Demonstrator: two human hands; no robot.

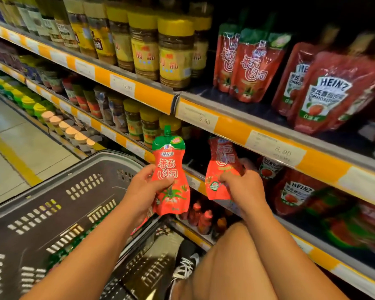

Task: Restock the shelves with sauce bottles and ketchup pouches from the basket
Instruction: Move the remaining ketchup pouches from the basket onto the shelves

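A: From the head view, what is each hand doing?

B: The left hand (147, 187) grips a red ketchup pouch (171, 173) upright, green spout on top, fingers (164, 181) curled across its printed front and thumb behind, label facing the person. It hangs over the near right corner of the grey basket (59, 204).

A: And the other?

B: The right hand (243, 187) pinches a second pouch (220, 169) by its lower part, holding it tilted towards the shelves, a little further right.

A: Why hold one in each hand?

B: Probably to stock two per trip. I'd judge they belong on the upper shelf (268, 135), where matching pouches (250, 61) stand in a row left of the Heinz pouches (325, 92).

A: Why keep them upright?

B: Likely so they go in spout up and label outward, like that row. The soft pouches could slump if set down loosely.

A: Anything left in the basket?

B: Something red shows under the left wrist; I can't tell what.
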